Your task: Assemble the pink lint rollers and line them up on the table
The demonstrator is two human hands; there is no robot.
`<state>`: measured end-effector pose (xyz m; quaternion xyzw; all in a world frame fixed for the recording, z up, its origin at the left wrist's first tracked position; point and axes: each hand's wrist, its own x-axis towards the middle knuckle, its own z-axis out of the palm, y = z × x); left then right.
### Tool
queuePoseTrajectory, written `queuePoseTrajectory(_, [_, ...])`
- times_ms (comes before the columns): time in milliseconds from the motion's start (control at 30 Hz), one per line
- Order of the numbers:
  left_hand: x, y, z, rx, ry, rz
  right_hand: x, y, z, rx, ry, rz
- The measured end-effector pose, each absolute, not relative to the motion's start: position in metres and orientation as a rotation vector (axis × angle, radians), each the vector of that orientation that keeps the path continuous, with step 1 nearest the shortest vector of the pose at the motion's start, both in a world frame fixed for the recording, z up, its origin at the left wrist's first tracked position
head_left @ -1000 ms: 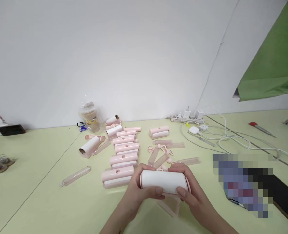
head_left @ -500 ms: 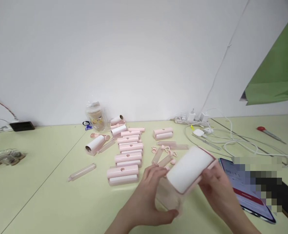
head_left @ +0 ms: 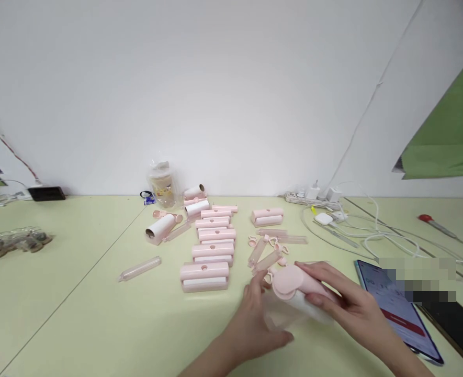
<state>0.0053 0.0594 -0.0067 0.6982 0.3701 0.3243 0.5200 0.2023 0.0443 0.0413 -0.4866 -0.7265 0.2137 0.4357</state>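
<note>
A pink roller holder with a white paper roll (head_left: 307, 283), which looks like a lint roller, is in my right hand (head_left: 349, 298). That hand wraps over it from the right, and the round pink end faces me and to the left. My left hand (head_left: 249, 319) curves around a clear plastic cover (head_left: 278, 313) on the roller's left side, thumb below and fingers above. Whether the cover is joined to the holder I cannot tell. Just beyond lie clear pinkish handle pieces (head_left: 268, 260) and small pink ring parts (head_left: 252, 241).
Several similar pink rollers (head_left: 204, 275) stand in a column left of centre. A lone handle piece (head_left: 140, 268) lies farther left. A phone (head_left: 396, 314) is at right, with white cables (head_left: 392, 238) and a power strip (head_left: 302, 198) behind. A bagged cup (head_left: 162, 188) stands by the wall.
The roller has been turned and lowered, so its pink end now shows instead of the broad white paper side. My right hand has shifted over its top. The view has moved slightly.
</note>
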Motion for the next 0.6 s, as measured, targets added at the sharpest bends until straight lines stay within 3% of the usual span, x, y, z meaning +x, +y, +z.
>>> queuePoseTrajectory(267, [-0.001,0.075,-0.014,1.431,0.687,0.686,0.204,0.057,0.048,-1.073,-2.497,0.317])
queuePoseTrajectory(600, [0.001,0.078,-0.037,1.495,0.724,0.738,0.19,0.05,0.028,-1.234,-2.445,0.314])
